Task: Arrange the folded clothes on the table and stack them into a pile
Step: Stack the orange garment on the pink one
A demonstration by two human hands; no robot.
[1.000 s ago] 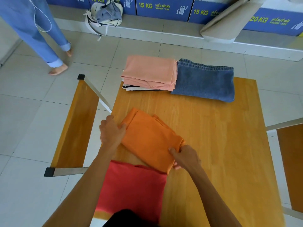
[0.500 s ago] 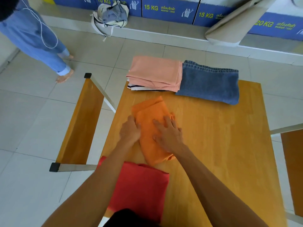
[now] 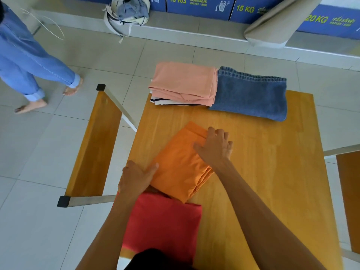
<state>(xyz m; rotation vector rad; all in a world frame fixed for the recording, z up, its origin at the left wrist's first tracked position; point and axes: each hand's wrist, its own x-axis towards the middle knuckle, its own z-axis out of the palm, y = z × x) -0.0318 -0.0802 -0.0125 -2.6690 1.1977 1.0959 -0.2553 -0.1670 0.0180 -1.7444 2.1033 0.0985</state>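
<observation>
**Wooden table, both hands on the orange fold**

On the wooden table [image 3: 263, 172] the folded orange cloth [image 3: 181, 164] lies diagonally — its near corner overlapping the red garment [image 3: 161, 227]. Left hand [image 3: 136, 177] presses its near-left edge, fingers together; right hand [image 3: 215, 148] lies flat on its far corner, fingers loosely spread. Peach stack [image 3: 183, 82] and jeans [image 3: 251, 94] sit touching at the far edge.

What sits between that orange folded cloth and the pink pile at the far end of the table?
Nothing visible. Only bare table lies between the orange cloth and the pink pile. Both hands, left hand and right hand, already rest on the cloth.
</observation>
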